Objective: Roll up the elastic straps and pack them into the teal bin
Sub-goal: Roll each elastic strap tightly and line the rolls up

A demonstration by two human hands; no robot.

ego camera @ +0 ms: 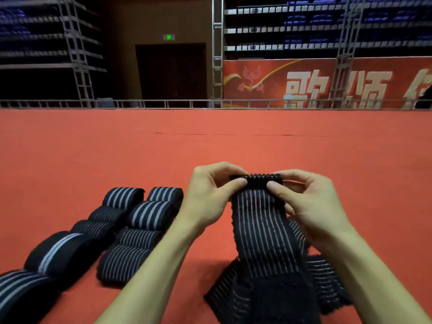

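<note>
Although the red carpet (210, 141) fills the whole middle and lower frame, no teal bin shows anywhere on it.

Lower left: finished rolls (131, 220), dark with pale stripes, lie in two rows running from the bottom-left corner up toward centre, each touching its neighbours.

Lower centre to lower right: one loose strap (261, 225), black with thin pale lengthwise stripes. Its long axis runs up the frame, from a crumpled heap on the carpet at the bottom edge to the hands just below centre. The top end points away from the person. More striped material lies behind it at right; I cannot tell whether it is a fold of the same strap or another.

Left hand (208, 197): fingers curled, pinching the left edge of the strap's top end between thumb and fingers. Right hand (308, 202): likewise, pinching the right edge. Both thumbs press on the near face.

Between the hands the top end (256, 180) is turned over into a tight first fold. Its axis lies across the frame, square to the strap's length.

Step, as judged: start of rolling this strap, about one turn made. Packing is not begun as far as visible.

Next move calls for turning the fold over onto the strap's length with both hands evenly. The edges must stay aligned so the roll does not cone. Light tension is needed against the stretch, and the heap below must feed freely.
</note>
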